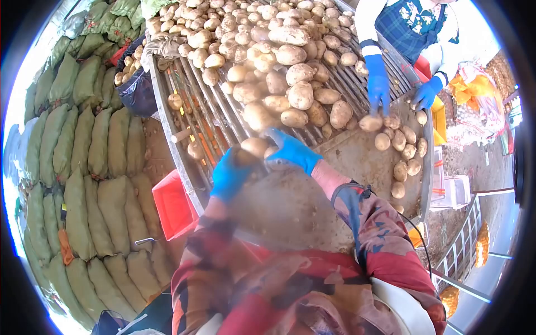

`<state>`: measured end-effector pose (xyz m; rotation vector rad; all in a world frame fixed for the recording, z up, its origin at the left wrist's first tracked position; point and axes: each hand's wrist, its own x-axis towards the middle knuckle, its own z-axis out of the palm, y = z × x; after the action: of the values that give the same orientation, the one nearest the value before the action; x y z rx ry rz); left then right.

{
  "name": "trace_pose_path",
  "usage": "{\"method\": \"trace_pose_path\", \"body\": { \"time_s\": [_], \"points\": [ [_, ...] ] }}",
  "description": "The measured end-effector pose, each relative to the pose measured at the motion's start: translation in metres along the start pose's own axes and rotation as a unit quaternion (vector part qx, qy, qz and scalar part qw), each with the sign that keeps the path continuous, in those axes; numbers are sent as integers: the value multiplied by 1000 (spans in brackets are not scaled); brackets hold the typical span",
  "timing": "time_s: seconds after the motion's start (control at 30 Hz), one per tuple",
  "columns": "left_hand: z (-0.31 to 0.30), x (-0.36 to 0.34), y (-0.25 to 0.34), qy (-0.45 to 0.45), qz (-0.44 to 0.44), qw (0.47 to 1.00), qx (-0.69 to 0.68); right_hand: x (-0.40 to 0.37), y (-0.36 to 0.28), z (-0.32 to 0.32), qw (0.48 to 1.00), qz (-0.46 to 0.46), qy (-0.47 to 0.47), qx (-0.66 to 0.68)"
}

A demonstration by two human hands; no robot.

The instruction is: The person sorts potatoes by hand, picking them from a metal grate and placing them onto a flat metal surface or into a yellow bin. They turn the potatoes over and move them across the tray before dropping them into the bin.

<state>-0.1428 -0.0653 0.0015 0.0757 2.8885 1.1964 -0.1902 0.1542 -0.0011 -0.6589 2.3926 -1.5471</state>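
1. Currently the left hand [229,176], blurred, cups a potato [254,147] at the near end of the roller table [195,120]; the right hand [293,149] reaches to it, grip unclear
2. Best to close both palms round it before lifting
3. Loose potatoes [290,95] crowd just behind; a co-worker's gloved hands [378,84] work opposite; a red crate [173,204] and green sacks [84,156] lie to the left

Mount: one camera on the person's head, with a fisheye lens and a round dark rim.
Facing: forward and steeply down onto the table [296,206].
Nearness: close above the left hand [229,176] and right hand [293,149].
Far side: co-worker [402,33] across the table, top right.
Left edge: stacked sacks [84,156].
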Motion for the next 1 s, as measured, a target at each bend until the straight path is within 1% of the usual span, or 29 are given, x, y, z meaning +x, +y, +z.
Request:
{"method": "trace_pose_path", "body": {
  "time_s": [0.07, 0.1, 0.17, 0.2, 0.3, 0.33, 0.4, 0.5, 0.53, 0.57, 0.6, 0.63, 0.7, 0.73, 0.77, 0.83, 0.87, 0.93, 0.97, 1.0],
  "points": [
    [-11, -11, 9, -29, -17, 998, -45, -1, 6, 10, 998, -27, 6, 55],
    [-7, -17, 2, -35, -8, 997, -73, -3, 7, 16, 996, -43, 8, 82],
    [5, -33, -17, -49, 7, 991, -128, -16, -21, 20, 982, 12, -28, 189],
    [6, -44, -8, -36, -16, 983, -180, -24, -31, 23, 969, 40, -46, 241],
    [-3, -69, 20, -9, 1, 987, -158, -48, -39, 33, 925, 71, -23, 373],
    [-6, -77, 25, 15, -2, 984, -176, -57, -46, 34, 904, 87, -20, 419],
    [-7, -96, 33, 49, -13, 976, -213, -85, -59, 34, 853, 125, -1, 506],
    [-5, -117, 48, 78, -43, 961, -263, -126, -60, 39, 703, 188, -19, 686],
    [-1, -123, 52, 89, 16, 979, -181, -136, -46, 43, 668, 179, -65, 719],
    [4, -125, 60, 105, 80, 986, -100, -144, -33, 45, 632, 164, -113, 749],
    [-1, -130, 85, 101, 213, 972, -2, -153, -42, 43, 642, 123, -56, 755],
    [0, -137, 96, 44, 180, 981, -61, -162, -61, 40, 649, 82, -2, 756],
    [1, -150, 107, -67, 101, 979, -162, -190, -79, 21, 663, 10, 30, 748],
    [2, -155, 115, -78, 58, 959, -267, -210, -81, 7, 671, -20, 11, 741],
    [4, -157, 118, -97, -1, 950, -298, -227, -87, -2, 679, -48, -11, 733],
    [3, -154, 113, -133, -124, 920, -348, -257, -112, -8, 709, -95, 120, 689],
    [9, -153, 105, -120, -111, 922, -352, -284, -115, -27, 739, -87, 146, 652],
    [24, -146, 65, -144, -70, 932, -325, -340, -111, -40, 736, -36, 242, 632],
    [38, -149, 53, -157, -50, 935, -315, -376, -102, -42, 699, 8, 313, 643],
    [46, -152, 48, -142, -54, 954, -260, -413, -73, -39, 645, 58, 381, 660]
  ]
}}
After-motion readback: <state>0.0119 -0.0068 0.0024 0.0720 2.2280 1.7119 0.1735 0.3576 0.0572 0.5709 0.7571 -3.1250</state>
